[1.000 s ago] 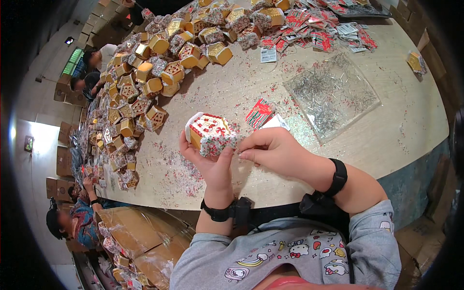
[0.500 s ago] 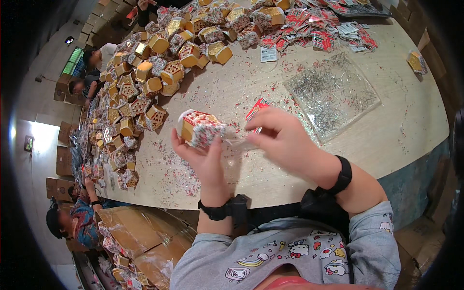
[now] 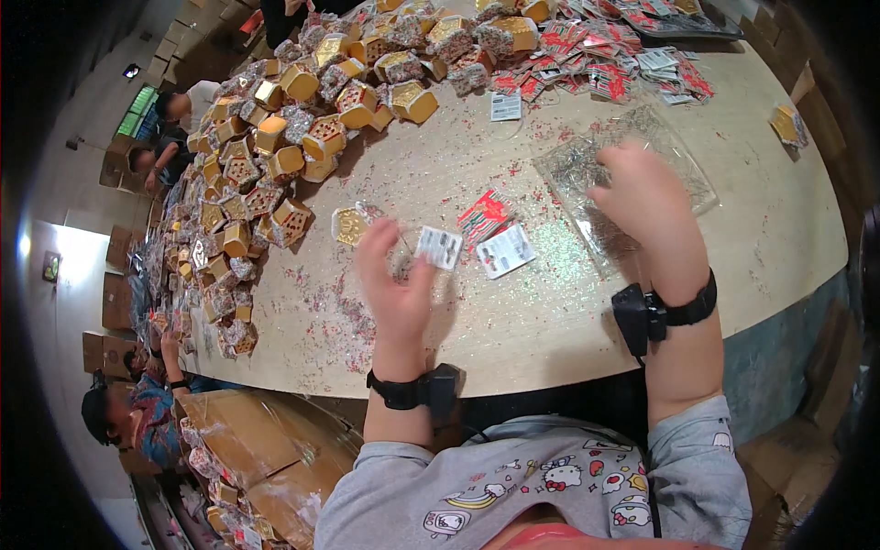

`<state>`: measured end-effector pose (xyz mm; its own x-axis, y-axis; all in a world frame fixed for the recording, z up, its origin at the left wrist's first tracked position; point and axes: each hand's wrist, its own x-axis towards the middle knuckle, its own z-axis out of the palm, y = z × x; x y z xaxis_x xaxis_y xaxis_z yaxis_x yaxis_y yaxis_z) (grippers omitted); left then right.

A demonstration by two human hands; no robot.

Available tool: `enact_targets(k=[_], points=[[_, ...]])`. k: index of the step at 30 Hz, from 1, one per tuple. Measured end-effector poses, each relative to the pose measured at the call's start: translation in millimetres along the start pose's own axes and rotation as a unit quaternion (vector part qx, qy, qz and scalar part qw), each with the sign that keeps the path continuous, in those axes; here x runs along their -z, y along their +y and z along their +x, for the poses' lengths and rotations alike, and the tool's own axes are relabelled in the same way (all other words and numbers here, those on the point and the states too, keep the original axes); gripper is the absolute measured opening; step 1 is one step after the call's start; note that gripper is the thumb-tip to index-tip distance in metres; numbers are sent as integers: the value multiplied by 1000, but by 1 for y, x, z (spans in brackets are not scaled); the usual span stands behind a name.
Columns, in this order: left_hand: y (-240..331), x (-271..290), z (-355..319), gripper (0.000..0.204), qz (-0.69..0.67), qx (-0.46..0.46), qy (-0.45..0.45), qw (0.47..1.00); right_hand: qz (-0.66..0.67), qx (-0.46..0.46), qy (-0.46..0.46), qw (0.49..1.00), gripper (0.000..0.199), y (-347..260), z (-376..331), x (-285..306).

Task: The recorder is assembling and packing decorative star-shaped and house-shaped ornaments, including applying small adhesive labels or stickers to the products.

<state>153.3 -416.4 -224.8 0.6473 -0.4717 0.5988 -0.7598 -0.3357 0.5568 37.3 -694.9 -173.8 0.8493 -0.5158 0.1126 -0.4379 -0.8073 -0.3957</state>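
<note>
Left hand (image 3: 396, 291) near frame centre: fingers pinch a small white tag card (image 3: 439, 247) at its upper right, card lifted just off the worktop (image 3: 550, 321). Thumb and remaining fingers loosely spread.

Right hand (image 3: 646, 197) at 2 o'clock from the left, well apart from it. Fingers curled down into a clear plastic bag (image 3: 632, 174) lying flat on the worktop; whether they grip anything inside, cannot tell. Bag holds fine silvery shreds or glitter.

Gold patterned small box (image 3: 351, 225) lies at 11 o'clock from the left hand, just beside the fingertips, partly wrapped in clear film. Between the hands: a red-and-white packet (image 3: 486, 213) and a second white tag (image 3: 506, 250), both flat on the worktop, touching or overlapping.

Glitter specks scattered across the worktop. Big pile of gold and red boxes (image 3: 266, 183) runs 9 to 12 o'clock. Red packets heap (image 3: 605, 64) at 1 o'clock. One lone gold box (image 3: 786, 124) at far 2 o'clock. Another person (image 3: 137, 422) at 8 o'clock, below the worktop edge.
</note>
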Motion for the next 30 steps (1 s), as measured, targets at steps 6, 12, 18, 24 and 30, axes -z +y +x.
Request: enact_targets(k=[6,12,18,24,30], points=[[44,-23,15,58,68,-12,-247,967,-6,31,-55,998,15,8,11,-27],[28,-26,16,58,37,23,-210,977,-16,41,-86,995,11,0,14,-28],[32,-35,37,54,101,6,-292,951,37,72,29,996,14,0,10,-32],[46,-37,52,50,73,66,-299,949,49,77,-49,995,12,-2,9,-33],[41,-22,38,55,28,68,-177,981,30,82,-49,995,13,-1,11,-36]])
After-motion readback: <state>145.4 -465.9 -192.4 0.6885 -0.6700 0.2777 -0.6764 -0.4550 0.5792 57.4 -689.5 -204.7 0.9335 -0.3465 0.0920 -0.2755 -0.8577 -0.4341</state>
